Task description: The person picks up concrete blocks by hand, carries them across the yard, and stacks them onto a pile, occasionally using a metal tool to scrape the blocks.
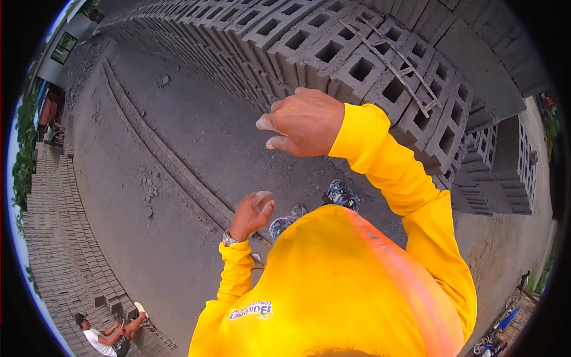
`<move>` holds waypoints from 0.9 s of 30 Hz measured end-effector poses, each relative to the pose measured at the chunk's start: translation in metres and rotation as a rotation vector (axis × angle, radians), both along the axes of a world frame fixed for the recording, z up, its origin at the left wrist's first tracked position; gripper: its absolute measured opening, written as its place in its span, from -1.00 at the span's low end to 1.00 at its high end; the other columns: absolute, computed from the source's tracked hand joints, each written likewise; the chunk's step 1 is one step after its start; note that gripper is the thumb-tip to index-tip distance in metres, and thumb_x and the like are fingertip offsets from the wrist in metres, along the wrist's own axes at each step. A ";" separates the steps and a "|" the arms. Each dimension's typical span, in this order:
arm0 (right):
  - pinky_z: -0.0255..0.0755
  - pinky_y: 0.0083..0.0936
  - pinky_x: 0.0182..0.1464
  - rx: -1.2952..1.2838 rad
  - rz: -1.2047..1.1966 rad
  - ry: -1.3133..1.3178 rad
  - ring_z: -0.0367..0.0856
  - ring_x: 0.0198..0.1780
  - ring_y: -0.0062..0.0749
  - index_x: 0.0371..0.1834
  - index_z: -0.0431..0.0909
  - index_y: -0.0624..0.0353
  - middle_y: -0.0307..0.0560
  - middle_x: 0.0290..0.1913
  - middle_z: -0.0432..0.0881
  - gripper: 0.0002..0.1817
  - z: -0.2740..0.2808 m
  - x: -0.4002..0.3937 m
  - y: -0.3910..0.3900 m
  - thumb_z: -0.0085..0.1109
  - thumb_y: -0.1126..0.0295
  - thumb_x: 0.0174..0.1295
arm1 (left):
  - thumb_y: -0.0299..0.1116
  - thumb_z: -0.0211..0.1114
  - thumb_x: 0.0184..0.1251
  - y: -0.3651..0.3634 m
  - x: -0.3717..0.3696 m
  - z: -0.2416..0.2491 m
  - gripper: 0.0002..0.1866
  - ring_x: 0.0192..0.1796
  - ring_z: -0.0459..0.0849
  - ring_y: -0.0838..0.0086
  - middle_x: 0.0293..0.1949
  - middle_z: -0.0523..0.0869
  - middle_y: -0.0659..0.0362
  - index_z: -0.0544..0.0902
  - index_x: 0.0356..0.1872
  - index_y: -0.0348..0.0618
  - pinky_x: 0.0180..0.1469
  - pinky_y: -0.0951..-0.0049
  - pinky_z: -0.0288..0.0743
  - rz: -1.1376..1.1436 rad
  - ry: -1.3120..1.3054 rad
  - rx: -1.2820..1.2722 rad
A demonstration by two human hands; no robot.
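My right hand [303,122] is raised in front of me on a yellow sleeve. I see its back; the fingers are bent and apart, and nothing shows in it. It hangs in the air near the edge of a tall stack of hollow concrete blocks [333,47], not touching it. My left hand [253,211], with a wristwatch, is lower and close to my body, fingers loosely spread and empty. Below it are my shoes [340,193] on grey dusty ground.
A wooden frame [395,59] lies on top of the block stack. Rows of blocks [59,238] cover the ground on the left. A person [104,339] sits on them at the lower left. Parked bikes [496,336] stand at the lower right.
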State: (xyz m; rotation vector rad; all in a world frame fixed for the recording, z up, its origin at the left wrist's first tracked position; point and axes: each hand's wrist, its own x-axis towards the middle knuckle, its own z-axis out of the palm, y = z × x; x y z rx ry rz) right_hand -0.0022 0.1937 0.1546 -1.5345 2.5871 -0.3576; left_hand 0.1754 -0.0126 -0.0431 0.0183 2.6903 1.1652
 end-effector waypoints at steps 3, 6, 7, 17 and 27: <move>0.57 -0.36 -0.24 0.251 0.400 0.077 0.76 -0.27 -0.26 -0.22 0.72 0.21 0.04 -0.32 0.74 -0.81 0.037 0.023 -0.124 0.27 0.34 0.22 | -0.14 0.26 0.28 -0.045 -0.004 -0.020 -0.59 -0.11 0.74 0.09 -0.12 0.74 -0.12 0.68 -0.01 -0.24 -0.01 0.21 0.58 -0.035 -0.024 -0.020; 0.56 -0.37 -0.29 0.372 0.759 0.135 0.73 -0.36 -0.36 -0.19 0.74 0.17 -0.07 -0.39 0.74 -0.79 0.064 0.049 -0.214 0.26 0.30 0.27 | -0.15 0.25 0.29 -0.089 -0.020 -0.034 -0.59 -0.05 0.72 0.10 -0.07 0.73 -0.10 0.66 0.04 -0.23 0.03 0.22 0.57 0.028 -0.073 -0.011; 0.56 -0.38 -0.30 0.357 0.862 0.144 0.73 -0.36 -0.36 -0.18 0.74 0.18 -0.07 -0.39 0.74 -0.79 0.069 0.059 -0.240 0.26 0.30 0.27 | -0.15 0.24 0.30 -0.104 -0.028 -0.037 -0.58 -0.03 0.72 0.10 -0.06 0.73 -0.10 0.65 0.05 -0.22 0.04 0.22 0.56 0.059 -0.095 0.001; 0.54 -0.39 -0.35 0.147 1.576 0.232 0.71 -0.40 -0.35 -0.17 0.71 0.25 -0.06 -0.44 0.69 -0.77 0.075 -0.009 -0.433 0.27 0.31 0.26 | -0.18 0.21 0.35 -0.314 -0.121 -0.081 -0.54 0.16 0.66 0.13 0.11 0.69 -0.04 0.58 0.19 -0.19 0.18 0.26 0.52 0.760 -0.305 0.232; 0.52 -0.41 -0.40 0.047 1.707 0.268 0.69 -0.44 -0.33 -0.16 0.69 0.32 -0.05 -0.49 0.64 -0.75 0.114 -0.187 -0.669 0.27 0.33 0.25 | -0.20 0.18 0.36 -0.522 -0.119 -0.114 -0.62 -0.02 0.70 0.24 -0.08 0.74 0.02 0.64 0.05 -0.26 0.03 0.34 0.56 1.406 -0.659 0.176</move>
